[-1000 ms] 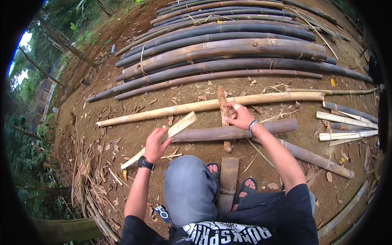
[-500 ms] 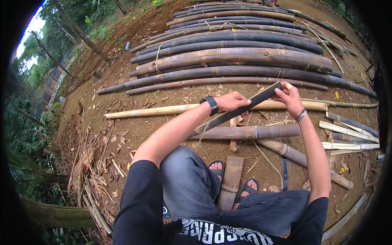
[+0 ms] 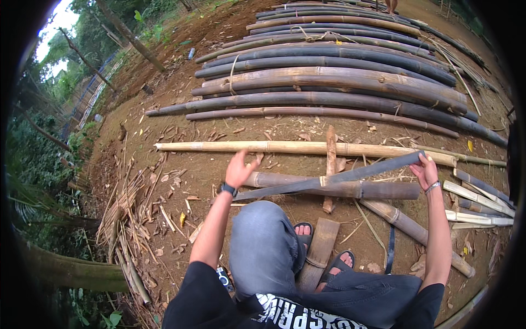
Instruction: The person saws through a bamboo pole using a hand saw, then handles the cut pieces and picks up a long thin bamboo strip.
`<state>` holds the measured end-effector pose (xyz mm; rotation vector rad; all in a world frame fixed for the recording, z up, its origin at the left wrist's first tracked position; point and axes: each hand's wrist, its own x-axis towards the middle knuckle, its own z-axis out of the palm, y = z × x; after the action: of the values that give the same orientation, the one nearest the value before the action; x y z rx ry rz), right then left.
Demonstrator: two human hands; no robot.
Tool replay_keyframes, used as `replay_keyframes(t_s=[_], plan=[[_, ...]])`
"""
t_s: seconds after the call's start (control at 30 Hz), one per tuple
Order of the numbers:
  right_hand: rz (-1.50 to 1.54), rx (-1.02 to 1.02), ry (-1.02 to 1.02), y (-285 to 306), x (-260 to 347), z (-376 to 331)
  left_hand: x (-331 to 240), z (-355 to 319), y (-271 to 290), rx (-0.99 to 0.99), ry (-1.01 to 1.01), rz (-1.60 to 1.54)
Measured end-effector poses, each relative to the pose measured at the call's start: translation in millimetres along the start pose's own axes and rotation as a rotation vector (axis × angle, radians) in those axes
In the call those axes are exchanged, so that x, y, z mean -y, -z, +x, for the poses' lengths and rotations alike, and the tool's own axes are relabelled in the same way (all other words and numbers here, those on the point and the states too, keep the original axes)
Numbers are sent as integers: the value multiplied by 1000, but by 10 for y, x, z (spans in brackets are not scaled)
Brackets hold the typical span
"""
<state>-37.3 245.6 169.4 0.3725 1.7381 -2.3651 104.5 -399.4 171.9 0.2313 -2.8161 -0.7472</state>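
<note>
A long, dark split bamboo strip [image 3: 372,170] slants across in front of me, its right end raised. My right hand [image 3: 423,169] pinches that end between thumb and fingers. My left hand [image 3: 240,169], with a black watch at the wrist, is off the strip, fingers apart, just above its lower left part. Behind the strip, a thick brown bamboo pole [image 3: 389,190] lies over a short wooden piece [image 3: 331,142]. A pale bamboo pole [image 3: 285,147] lies just beyond.
Many dark bamboo poles [image 3: 329,98] lie side by side farther off. A flat bamboo piece [image 3: 320,247] lies between my feet. Split pieces [image 3: 476,203] lie at right, near another pole [image 3: 405,219] and a narrow dark blade-like thing [image 3: 390,249]. Thin sticks [image 3: 118,219] are heaped at left.
My left hand has let go of the strip and moved left. My right hand has moved right and down with the strip's end, and the strip now lies flatter.
</note>
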Motion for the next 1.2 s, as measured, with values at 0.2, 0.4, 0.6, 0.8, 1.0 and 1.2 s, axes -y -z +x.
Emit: replay_keyframes(t_s=[0.2,0.4,0.6,0.8,1.0,1.2], plan=[[16,-7,-92,363,-510,120,783,-1228,-815,328,-171,404],[64,-17,-113,695,-721,15,869,-1083,-1195,283,-230,315],[22,50,-131,937,-585,-156,802,-654,-943,355,-286,286],[-73,-68,-120,998,-480,-237,396,-272,-536,96,-493,498],[101,-119,-10,1073,-500,-300,63,-148,-576,-194,-523,548],[85,-102,-23,1076,-495,-326,99,-260,-622,-298,-565,486]])
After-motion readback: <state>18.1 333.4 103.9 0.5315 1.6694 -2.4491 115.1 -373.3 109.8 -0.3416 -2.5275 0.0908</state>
